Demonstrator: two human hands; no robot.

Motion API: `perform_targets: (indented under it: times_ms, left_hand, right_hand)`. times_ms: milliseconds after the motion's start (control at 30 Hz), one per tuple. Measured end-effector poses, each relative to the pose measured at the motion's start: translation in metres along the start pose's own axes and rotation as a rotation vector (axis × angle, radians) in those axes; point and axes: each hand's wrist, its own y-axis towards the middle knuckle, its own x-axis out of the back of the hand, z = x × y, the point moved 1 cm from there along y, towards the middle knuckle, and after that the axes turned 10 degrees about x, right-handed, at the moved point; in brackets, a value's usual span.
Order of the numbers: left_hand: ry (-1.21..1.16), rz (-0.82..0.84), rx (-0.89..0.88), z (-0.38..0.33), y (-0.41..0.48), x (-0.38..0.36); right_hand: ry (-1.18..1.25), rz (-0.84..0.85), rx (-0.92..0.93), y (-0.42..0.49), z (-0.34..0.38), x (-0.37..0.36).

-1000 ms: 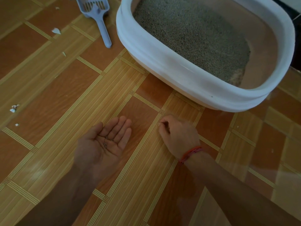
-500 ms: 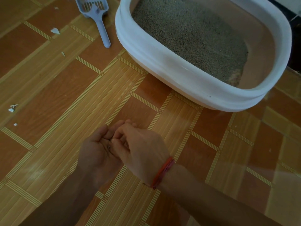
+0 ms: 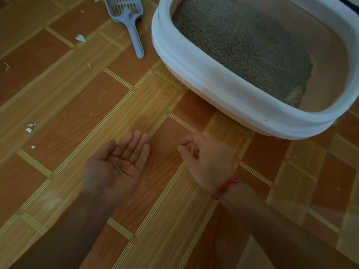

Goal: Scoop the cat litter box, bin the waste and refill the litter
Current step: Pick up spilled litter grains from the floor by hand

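Note:
The white-rimmed litter box (image 3: 223,88) stands on the floor at the upper right, holding grey litter (image 3: 242,41) with a bare patch at its right end. Left of the box lies a blue-grey slotted scoop (image 3: 129,18), handle pointing toward me. My left hand (image 3: 116,166) lies palm up and flat over the floor, with a few dark litter grains (image 3: 120,164) in the palm. To its right, my right hand (image 3: 206,162) is curled low over the floor, thumb and forefinger pinching what looks like a small pale grain (image 3: 192,149). A red band circles that wrist.
The floor (image 3: 77,105) is wood-patterned vinyl with striped bands. Small white scraps (image 3: 80,38) lie scattered on it at the left and upper left. The box's near wall stands a short way beyond my right hand.
Half a second ago my right hand's fingertips were over the left palm. It has since swung back right and down to the floor. The left hand stays palm up.

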Motion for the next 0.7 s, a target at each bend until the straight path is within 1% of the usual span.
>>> perform_targets:
  times_ms: [100, 200, 500, 700]
  left_hand:
    - [-0.012, -0.011, 0.007, -0.001, -0.001, 0.001]
    - [-0.014, -0.011, 0.017, -0.001, -0.002, 0.002]
    - [-0.016, -0.017, 0.017, -0.002, -0.004, 0.006]
    - [-0.007, -0.001, 0.016, -0.001, -0.003, 0.006]
  right_hand:
    - [-0.029, 0.012, -0.09, 0.015, -0.016, 0.004]
    - [-0.042, 0.015, -0.129, 0.031, -0.022, 0.003]
    - [-0.032, 0.06, -0.123, 0.045, -0.021, -0.01]
    - [-0.074, 0.089, -0.093, 0.046, -0.017, -0.013]
